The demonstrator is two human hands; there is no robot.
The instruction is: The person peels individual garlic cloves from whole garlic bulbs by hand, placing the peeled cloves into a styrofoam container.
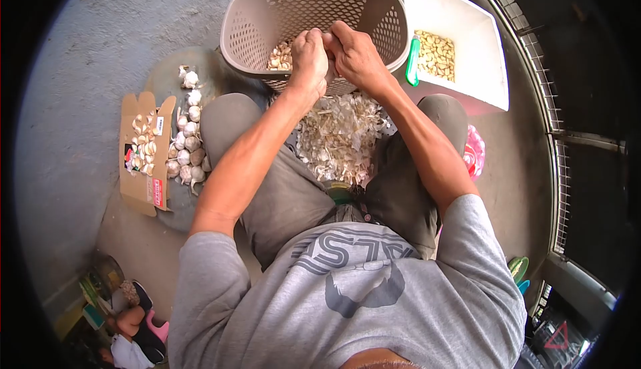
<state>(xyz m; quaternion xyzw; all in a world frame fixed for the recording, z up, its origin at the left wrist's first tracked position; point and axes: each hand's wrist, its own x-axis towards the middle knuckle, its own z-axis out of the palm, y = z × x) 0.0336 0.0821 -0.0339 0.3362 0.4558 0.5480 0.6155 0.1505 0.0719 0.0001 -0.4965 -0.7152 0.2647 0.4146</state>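
Both hands meet above the near rim of a grey-brown perforated basket (240, 15). My left hand (309, 62) and my right hand (354, 52) have their fingers closed and pinched together; whatever lies between them is too small or hidden to name. Loose garlic cloves (279, 56) lie at the bottom of the basket, left of my hands. A heap of papery garlic skins (340, 135) is between my legs, below the basket. Whole garlic bulbs (191, 129) are grouped left of my left knee.
An open cardboard box (127, 128) holding garlic cloves (143, 145) is at the left. At the upper right, a white foam box (477, 48) holds peeled cloves (435, 56), with a green-handled tool (412, 62) on its edge. Another person (130, 322) is at the lower left.
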